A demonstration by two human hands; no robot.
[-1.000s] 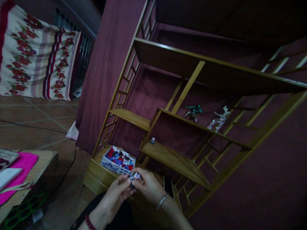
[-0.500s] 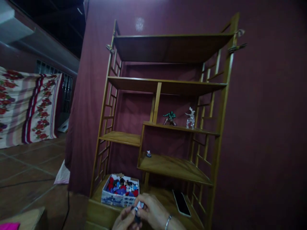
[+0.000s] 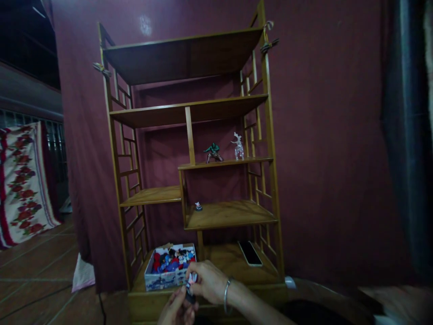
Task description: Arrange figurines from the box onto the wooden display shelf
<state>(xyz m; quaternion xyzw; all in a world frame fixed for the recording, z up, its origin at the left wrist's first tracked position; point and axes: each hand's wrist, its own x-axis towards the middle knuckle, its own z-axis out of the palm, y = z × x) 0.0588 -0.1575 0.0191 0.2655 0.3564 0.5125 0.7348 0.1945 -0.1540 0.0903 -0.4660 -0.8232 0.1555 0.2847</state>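
A small figurine, white and pink on a dark base, is between my two hands at the front of the shelf unit. My right hand, with a silver bangle at the wrist, pinches its upper part. From below, my left hand grips the dark base with its fingertips. Just behind my hands stands an open box of many red, blue, white and black toy figures. A similar little figurine stands at the left end of the lower right shelf.
A green figure and a clear figure stand on the shelf above. A dark-screened phone lies on the bottom board. Purple cloth hangs behind the wooden shelf unit; a floral cloth hangs at left.
My view has turned to the right, so the shelf unit appears further left. Both hands keep hold of the figurine, which is now more upright and shows more of its front.
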